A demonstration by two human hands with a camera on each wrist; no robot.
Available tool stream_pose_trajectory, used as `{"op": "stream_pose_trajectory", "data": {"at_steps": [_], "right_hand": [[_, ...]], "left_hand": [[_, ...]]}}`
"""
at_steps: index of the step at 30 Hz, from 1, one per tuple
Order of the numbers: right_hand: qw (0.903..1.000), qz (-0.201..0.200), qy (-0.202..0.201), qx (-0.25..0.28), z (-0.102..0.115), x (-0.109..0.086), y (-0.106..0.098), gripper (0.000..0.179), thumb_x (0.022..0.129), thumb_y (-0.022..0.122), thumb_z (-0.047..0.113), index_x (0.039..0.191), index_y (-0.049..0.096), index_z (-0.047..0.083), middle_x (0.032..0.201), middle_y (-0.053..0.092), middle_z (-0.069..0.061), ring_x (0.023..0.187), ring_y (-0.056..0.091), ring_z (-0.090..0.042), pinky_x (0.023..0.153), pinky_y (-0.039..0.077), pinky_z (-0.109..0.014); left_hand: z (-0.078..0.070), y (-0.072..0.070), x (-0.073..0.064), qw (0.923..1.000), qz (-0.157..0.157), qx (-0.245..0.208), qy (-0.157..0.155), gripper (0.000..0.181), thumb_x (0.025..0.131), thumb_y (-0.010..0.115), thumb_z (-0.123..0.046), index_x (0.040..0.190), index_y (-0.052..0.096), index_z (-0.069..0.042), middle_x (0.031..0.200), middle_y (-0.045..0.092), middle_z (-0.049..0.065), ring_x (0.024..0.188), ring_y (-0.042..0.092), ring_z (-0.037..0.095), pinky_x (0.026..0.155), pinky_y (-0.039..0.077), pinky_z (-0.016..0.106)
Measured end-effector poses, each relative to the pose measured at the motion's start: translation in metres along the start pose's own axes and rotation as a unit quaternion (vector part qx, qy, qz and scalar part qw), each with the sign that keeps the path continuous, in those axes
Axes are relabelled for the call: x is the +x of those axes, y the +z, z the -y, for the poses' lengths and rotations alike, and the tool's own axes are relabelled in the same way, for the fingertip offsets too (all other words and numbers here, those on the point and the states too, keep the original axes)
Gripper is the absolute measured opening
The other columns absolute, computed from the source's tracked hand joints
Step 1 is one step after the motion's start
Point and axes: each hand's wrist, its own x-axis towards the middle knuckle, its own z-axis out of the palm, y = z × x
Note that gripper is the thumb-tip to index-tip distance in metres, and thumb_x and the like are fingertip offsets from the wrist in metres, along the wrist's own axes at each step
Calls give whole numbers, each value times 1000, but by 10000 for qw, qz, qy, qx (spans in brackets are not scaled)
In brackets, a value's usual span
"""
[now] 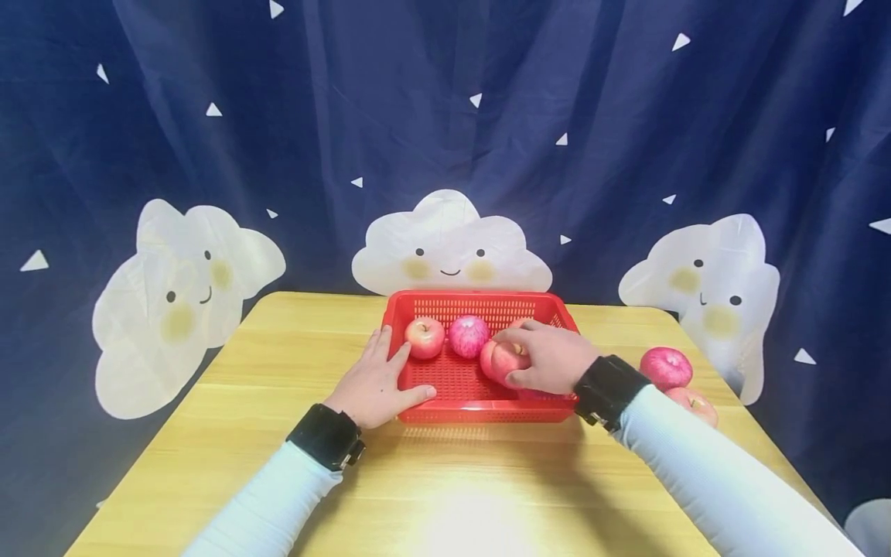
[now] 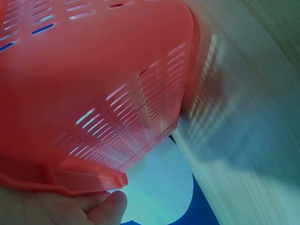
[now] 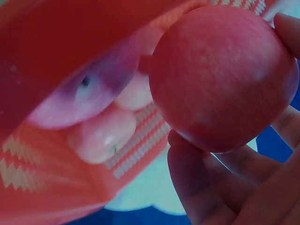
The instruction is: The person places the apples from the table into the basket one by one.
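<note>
A red slotted plastic basket (image 1: 445,405) stands on the table. My left hand (image 1: 376,387) rests at its left front corner, fingers spread along the left rim and thumb over the front rim; in the left wrist view its fingers (image 2: 108,208) touch the rim. Over the basket's right half, my right hand (image 1: 553,357) grips a red apple (image 3: 225,79) between thumb and fingers. Inside the basket sit a pale red-yellow apple (image 1: 425,338) at the left and a deep pink apple (image 1: 469,336) beside it. More apples lie at the right end, partly hidden by my right hand.
On the wooden table (image 1: 278,387), a deep pink apple (image 1: 666,367) and a paler apple (image 1: 694,404) lie right of the basket, close to my right forearm. A dark blue curtain (image 1: 431,100) with white clouds hangs behind the table's far edge.
</note>
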Motion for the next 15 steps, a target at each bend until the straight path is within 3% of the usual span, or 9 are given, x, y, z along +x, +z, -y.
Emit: {"op": "stream_pose_trajectory", "data": {"at_steps": [7, 15], "right_hand": [[9981, 522, -120, -315, 23, 18, 12, 60, 73, 86, 44, 129, 68, 31, 93, 63, 10, 91, 57, -15, 78, 53, -38], [9948, 809, -75, -609, 31, 27, 18, 56, 76, 83, 45, 128, 69, 28, 105, 67, 4, 96, 62, -17, 83, 54, -39]], "left_hand": [[0, 2, 0, 10000, -12, -24, -18, 105, 82, 59, -78, 158, 35, -9, 167, 12, 20, 153, 7, 39, 111, 36, 58], [1, 1, 1, 9999, 52, -125, -78, 106, 81, 59, -78, 159, 34, -10, 167, 10, 19, 153, 6, 38, 111, 36, 59]]}}
